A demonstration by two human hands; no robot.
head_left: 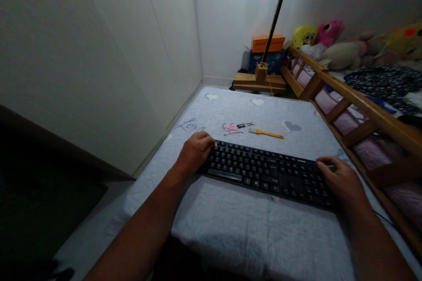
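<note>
Black plastic rectangular keyboard (253,166) lies on pale-blue heart-printed cloth (224,215); left hand (196,151) and right hand (343,181), both half-closed, grip its opposite ends. Step judged: steadying it. Next move calls for even, two-handed control.

Cover (227,210): pale, printed with hearts and "Love", is spreading over the flat surface.
Keyboard (260,169): black, is lying across the cover.
Brush (266,133): yellow-handled, is lying beyond, near slim pink pieces (231,127).
</note>
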